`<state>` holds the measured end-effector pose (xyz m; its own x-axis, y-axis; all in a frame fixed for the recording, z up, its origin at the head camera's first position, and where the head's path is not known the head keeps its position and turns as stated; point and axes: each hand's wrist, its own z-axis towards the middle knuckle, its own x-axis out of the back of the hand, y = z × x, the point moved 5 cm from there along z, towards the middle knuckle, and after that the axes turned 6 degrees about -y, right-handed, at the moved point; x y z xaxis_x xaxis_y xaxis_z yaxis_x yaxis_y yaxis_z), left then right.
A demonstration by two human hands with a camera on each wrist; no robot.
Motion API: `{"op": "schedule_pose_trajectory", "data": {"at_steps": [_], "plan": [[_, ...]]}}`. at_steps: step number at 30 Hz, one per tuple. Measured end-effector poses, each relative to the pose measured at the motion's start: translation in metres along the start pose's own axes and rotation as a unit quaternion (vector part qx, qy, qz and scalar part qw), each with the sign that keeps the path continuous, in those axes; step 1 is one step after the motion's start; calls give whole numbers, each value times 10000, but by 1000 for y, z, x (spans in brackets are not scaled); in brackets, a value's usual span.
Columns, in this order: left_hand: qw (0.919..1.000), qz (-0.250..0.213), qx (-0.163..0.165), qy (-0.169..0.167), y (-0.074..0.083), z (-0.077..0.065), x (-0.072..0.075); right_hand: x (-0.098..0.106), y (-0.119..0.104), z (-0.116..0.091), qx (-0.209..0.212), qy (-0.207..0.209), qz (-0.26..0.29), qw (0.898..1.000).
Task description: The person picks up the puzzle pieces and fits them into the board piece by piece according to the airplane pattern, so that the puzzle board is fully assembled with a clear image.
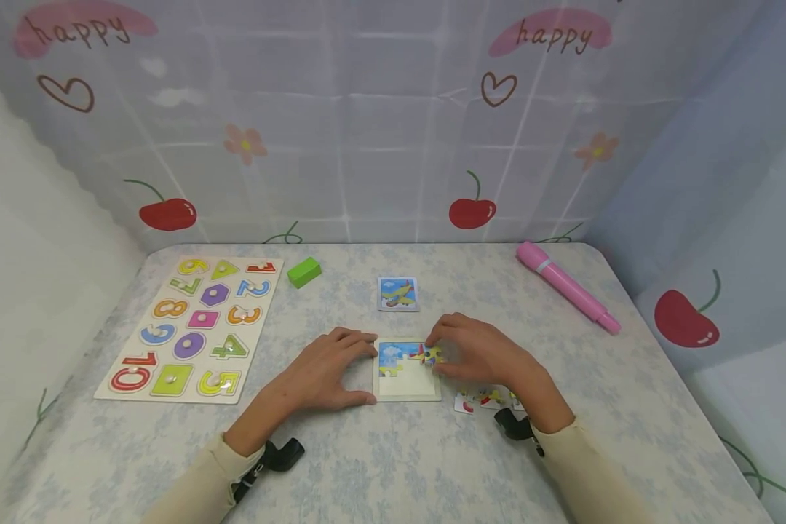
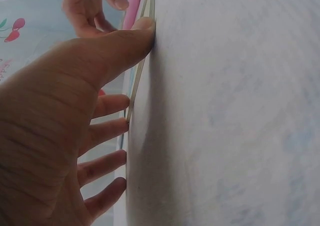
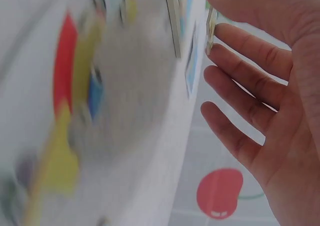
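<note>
A small square puzzle board [image 1: 408, 399] lies on the table, with joined pieces of blue sky and yellow along its upper part and a bare pale area below. My left hand [image 1: 324, 371] rests at its left side, thumb at the near corner and fingertips along the rim; in the left wrist view the thumb [image 2: 122, 48] touches the board's edge. Over the board's right side, my right hand [image 1: 481, 353] pinches a puzzle piece [image 3: 211, 30] between thumb and fingers, seen edge-on in the right wrist view. Several loose puzzle pieces [image 1: 491, 398] lie under the right wrist.
Beyond the board is a picture card [image 1: 398, 294] of a yellow airplane. A number and shape board [image 1: 252, 331] lies at left, a green block [image 1: 304, 273] beside its far corner. At far right lies a pink pen-shaped object [image 1: 566, 287]. A printed curtain [image 1: 380, 145] hangs behind.
</note>
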<state>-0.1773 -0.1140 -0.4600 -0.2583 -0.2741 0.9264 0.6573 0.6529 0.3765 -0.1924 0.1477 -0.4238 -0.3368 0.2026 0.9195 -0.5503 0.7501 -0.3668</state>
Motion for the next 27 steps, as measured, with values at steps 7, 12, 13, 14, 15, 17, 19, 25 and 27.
{"op": "schedule_pose_trajectory", "data": {"at_steps": [7,12,13,14,15,17,19,25,27], "plan": [[10000,-17,27,-22,0,0,-2,-16,-17,7,334,-77,-210,9992],[10000,-15,62,-57,0,1,-1,-21,-25,11,545,-25,-355,9979],[10000,-11,44,-53,0,1,-1,-22,-26,11,581,-12,-399,9975],[10000,-5,40,-58,0,1,-1,-23,-27,12,611,2,-420,9973],[10000,6,30,-57,0,1,-1,-24,-29,13,644,30,-460,9969],[10000,30,5,-50,0,1,0,-25,-31,14,685,75,-558,9961],[10000,48,-1,-67,1,1,1,-26,-33,15,712,110,-629,9954],[10000,39,-16,-66,1,0,1,-27,-39,17,668,140,-738,9949],[10000,45,-16,-60,1,0,2,-27,-40,17,628,148,-762,9950]]}}
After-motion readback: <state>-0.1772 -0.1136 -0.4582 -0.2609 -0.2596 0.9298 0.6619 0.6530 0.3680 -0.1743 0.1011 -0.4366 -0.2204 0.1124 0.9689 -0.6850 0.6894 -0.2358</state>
